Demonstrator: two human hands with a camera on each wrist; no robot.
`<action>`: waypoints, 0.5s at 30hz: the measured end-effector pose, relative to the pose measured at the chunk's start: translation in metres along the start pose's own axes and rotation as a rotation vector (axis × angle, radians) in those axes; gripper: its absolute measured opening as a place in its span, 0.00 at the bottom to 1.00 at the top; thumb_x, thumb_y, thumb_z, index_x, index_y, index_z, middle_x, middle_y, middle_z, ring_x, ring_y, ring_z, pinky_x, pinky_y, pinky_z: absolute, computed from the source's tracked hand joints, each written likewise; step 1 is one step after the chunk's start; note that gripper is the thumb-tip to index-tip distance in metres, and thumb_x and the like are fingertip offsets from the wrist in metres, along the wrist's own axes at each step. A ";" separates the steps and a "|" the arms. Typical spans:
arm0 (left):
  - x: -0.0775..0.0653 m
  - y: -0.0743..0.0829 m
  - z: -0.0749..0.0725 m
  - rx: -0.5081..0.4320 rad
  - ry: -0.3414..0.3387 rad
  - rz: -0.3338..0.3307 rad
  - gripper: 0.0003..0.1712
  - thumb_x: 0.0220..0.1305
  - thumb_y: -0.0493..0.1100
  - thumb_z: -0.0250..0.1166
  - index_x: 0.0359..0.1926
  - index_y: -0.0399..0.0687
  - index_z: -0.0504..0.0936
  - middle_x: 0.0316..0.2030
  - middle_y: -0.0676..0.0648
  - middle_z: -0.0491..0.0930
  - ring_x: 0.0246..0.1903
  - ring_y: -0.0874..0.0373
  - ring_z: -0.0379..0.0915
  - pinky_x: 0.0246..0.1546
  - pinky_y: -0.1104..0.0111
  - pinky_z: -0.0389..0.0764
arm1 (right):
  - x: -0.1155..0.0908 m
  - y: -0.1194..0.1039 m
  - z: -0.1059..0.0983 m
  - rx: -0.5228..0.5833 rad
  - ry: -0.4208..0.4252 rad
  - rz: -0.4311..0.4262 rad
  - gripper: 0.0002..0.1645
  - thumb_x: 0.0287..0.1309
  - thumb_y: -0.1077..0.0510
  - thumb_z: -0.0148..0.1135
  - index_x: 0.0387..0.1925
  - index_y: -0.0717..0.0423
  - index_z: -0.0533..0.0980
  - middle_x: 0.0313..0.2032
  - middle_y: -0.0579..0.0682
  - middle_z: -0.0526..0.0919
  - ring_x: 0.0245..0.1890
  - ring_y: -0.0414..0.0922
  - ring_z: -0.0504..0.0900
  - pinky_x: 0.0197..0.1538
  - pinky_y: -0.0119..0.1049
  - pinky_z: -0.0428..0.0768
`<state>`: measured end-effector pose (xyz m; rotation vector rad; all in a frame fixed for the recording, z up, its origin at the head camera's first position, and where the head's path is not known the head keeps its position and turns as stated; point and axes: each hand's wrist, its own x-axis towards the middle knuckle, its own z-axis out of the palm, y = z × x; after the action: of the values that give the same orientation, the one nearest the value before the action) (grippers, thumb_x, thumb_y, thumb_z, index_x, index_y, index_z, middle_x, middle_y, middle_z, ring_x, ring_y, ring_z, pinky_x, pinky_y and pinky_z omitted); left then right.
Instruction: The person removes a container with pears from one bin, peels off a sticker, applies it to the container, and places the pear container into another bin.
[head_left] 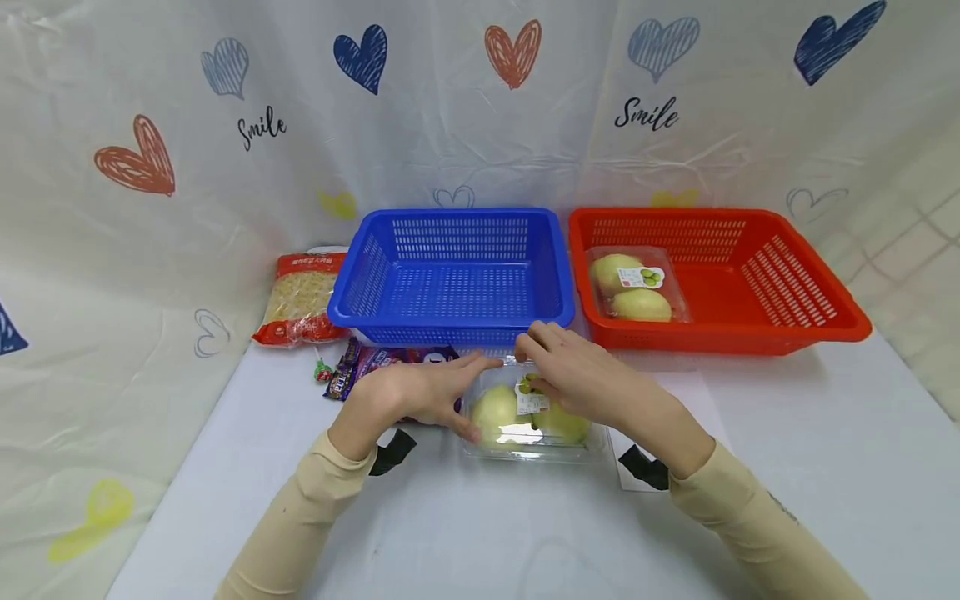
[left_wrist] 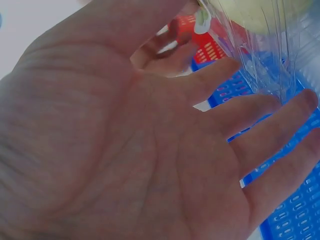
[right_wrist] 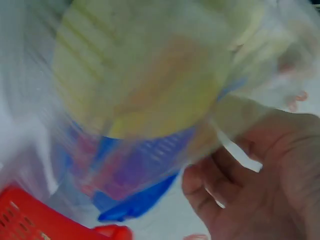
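A clear plastic fruit box (head_left: 517, 454) stands on the white table in front of the blue basket, two round pale yellow-green fruits (head_left: 495, 414) inside it. A white label with green fruit pictures (head_left: 532, 400) is on its lid. My left hand (head_left: 420, 390) is at the box's left end, thumb near the front and forefinger toward the back. In the left wrist view its fingers (left_wrist: 265, 145) are spread and nearly straight, fingertips right at the plastic. With curled fingers, my right hand (head_left: 573, 371) pinches the box's back edge; the right wrist view is blurred.
Behind stand a blue basket (head_left: 450, 333) and a red basket (head_left: 750, 337); the red one holds a similar fruit box (head_left: 637, 283). Purple snack packets (head_left: 375, 360), a small green-and-red wrapped item (head_left: 322, 371) and a red-and-clear food bag (head_left: 303, 292) lie left. White paper (head_left: 686, 387) lies right.
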<state>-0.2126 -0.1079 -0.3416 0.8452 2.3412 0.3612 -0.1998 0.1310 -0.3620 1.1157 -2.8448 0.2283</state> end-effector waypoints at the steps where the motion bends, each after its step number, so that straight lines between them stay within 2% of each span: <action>1: 0.000 0.000 0.000 -0.002 -0.004 0.001 0.57 0.64 0.57 0.72 0.83 0.56 0.45 0.84 0.42 0.41 0.83 0.48 0.42 0.81 0.51 0.57 | -0.002 -0.002 -0.001 -0.004 0.004 -0.003 0.14 0.61 0.59 0.73 0.45 0.50 0.76 0.39 0.46 0.78 0.41 0.44 0.78 0.43 0.36 0.83; 5: 0.001 -0.002 -0.001 0.002 -0.015 0.000 0.58 0.65 0.57 0.71 0.83 0.56 0.44 0.84 0.41 0.38 0.83 0.48 0.42 0.81 0.52 0.57 | -0.007 -0.008 -0.008 0.042 -0.081 0.021 0.14 0.58 0.55 0.75 0.45 0.49 0.81 0.42 0.44 0.82 0.43 0.43 0.81 0.48 0.39 0.86; 8: 0.001 -0.002 -0.002 -0.002 -0.025 -0.012 0.58 0.65 0.57 0.71 0.84 0.57 0.42 0.84 0.41 0.37 0.83 0.48 0.41 0.81 0.53 0.56 | -0.010 -0.013 -0.009 0.069 -0.155 0.063 0.20 0.58 0.53 0.75 0.52 0.50 0.82 0.48 0.45 0.84 0.47 0.44 0.84 0.53 0.42 0.87; 11: 0.000 -0.002 -0.002 -0.013 -0.029 -0.013 0.57 0.66 0.56 0.70 0.83 0.57 0.43 0.84 0.40 0.36 0.83 0.48 0.40 0.82 0.53 0.55 | -0.011 -0.017 -0.008 0.037 -0.163 0.086 0.25 0.58 0.53 0.75 0.56 0.52 0.81 0.52 0.48 0.84 0.49 0.47 0.84 0.54 0.44 0.87; 15: -0.001 -0.003 -0.001 -0.021 -0.036 -0.024 0.57 0.66 0.57 0.70 0.83 0.59 0.43 0.84 0.41 0.36 0.83 0.48 0.41 0.81 0.52 0.56 | -0.012 -0.021 -0.007 -0.005 -0.163 0.097 0.26 0.59 0.52 0.75 0.58 0.53 0.82 0.53 0.50 0.84 0.51 0.48 0.83 0.52 0.43 0.84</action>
<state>-0.2145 -0.1110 -0.3415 0.8063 2.3082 0.3563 -0.1767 0.1251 -0.3548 1.0416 -3.0445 0.1421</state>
